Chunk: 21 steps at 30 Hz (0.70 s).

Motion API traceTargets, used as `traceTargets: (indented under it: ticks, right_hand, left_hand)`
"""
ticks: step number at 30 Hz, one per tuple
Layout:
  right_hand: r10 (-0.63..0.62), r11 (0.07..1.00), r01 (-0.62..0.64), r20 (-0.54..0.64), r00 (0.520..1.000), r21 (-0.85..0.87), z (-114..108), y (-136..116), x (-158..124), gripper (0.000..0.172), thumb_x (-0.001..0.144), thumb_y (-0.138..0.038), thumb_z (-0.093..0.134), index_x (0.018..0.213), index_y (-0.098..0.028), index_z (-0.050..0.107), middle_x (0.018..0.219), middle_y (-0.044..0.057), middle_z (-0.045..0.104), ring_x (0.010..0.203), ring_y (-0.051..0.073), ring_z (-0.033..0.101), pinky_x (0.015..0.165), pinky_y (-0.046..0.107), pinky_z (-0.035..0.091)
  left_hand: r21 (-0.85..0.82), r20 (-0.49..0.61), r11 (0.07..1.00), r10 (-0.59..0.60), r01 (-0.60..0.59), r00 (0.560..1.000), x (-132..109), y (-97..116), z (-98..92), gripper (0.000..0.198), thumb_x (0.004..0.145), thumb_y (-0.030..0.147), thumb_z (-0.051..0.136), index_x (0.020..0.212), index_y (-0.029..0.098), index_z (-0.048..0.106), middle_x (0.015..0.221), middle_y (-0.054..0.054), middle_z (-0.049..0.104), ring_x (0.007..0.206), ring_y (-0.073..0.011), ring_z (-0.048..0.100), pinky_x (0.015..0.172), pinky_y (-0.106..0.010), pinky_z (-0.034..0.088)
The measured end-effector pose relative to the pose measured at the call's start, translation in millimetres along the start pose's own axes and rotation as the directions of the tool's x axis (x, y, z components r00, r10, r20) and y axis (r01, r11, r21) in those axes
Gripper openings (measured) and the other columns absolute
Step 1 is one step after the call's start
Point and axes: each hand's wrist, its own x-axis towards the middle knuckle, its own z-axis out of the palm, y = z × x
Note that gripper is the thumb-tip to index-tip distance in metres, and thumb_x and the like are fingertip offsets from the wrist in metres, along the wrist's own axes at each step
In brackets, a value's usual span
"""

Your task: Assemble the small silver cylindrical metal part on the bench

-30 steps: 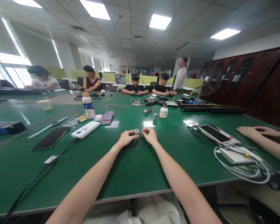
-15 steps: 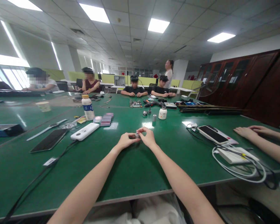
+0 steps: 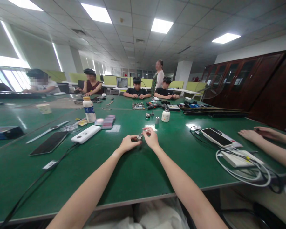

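A small round metal part (image 3: 139, 137) sits between my two hands, just above the green table (image 3: 133, 171). My left hand (image 3: 128, 143) curls its fingers around the part's left side. From the right, my right hand (image 3: 152, 138) pinches it with thumb and forefinger. Both arms stretch forward from the table's near edge. Further out stand a small metal cylinder (image 3: 157, 120) and a white jar (image 3: 166, 115).
To my left lie a white power bank (image 3: 85, 134), a black phone (image 3: 49, 143), a cable and a white bottle (image 3: 89, 109). On the right rest a phone (image 3: 217, 136), a white charger with coiled cables (image 3: 243, 160) and another person's hands (image 3: 255, 133). Several people sit at the far side.
My hands have closed in on the metal part, the right fingers shifting over it. A standing person at the far end walked left.
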Motion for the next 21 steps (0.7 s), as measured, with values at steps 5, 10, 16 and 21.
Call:
traceTargets:
  ticks: [5,10,16,21]
  right_hand:
    - [0.156,0.982,-0.172,0.179,0.971,0.077,8,12,3,0.026,0.083,-0.013,0.052,0.104,-0.022,0.063,0.098,0.002,0.072,0.092,0.015,0.068,0.088,0.030,0.052]
    - [0.209,0.963,-0.254,0.339,0.917,0.092,16,20,-1,0.040,0.065,0.000,0.058,0.101,-0.018,0.066,0.089,0.001,0.073,0.084,0.018,0.069,0.079,0.030,0.055]
    - [0.159,0.960,-0.238,0.420,0.894,0.144,13,20,-3,0.027,0.067,-0.011,0.071,0.093,-0.015,0.069,0.092,0.004,0.075,0.092,0.021,0.069,0.088,0.035,0.053]
    - [0.136,0.958,-0.232,0.442,0.887,0.169,9,22,-2,0.029,0.067,-0.015,0.076,0.096,-0.016,0.070,0.098,0.005,0.076,0.096,0.022,0.070,0.091,0.036,0.053]
  left_hand:
    - [-0.046,-0.033,0.999,0.008,-0.010,0.999,2,-4,0.2,0.049,0.071,0.047,0.069,0.114,0.024,0.069,0.100,-0.004,0.077,0.099,-0.0265,0.069,0.092,-0.037,0.051]
    - [-0.175,-0.136,0.982,0.044,-0.068,0.990,1,8,-0.1,0.048,0.081,0.049,0.059,0.120,0.022,0.066,0.102,-0.007,0.076,0.100,-0.0251,0.069,0.092,-0.039,0.051]
    - [-0.067,-0.231,0.993,0.077,-0.095,0.970,0,15,4.0,0.031,0.077,0.045,0.064,0.096,0.024,0.077,0.103,-0.005,0.077,0.106,-0.0276,0.065,0.095,-0.041,0.049]
    - [-0.029,-0.301,0.996,0.074,-0.086,0.951,4,12,5.0,0.030,0.081,0.045,0.059,0.085,0.023,0.078,0.093,-0.006,0.078,0.095,-0.0253,0.069,0.090,-0.040,0.050]
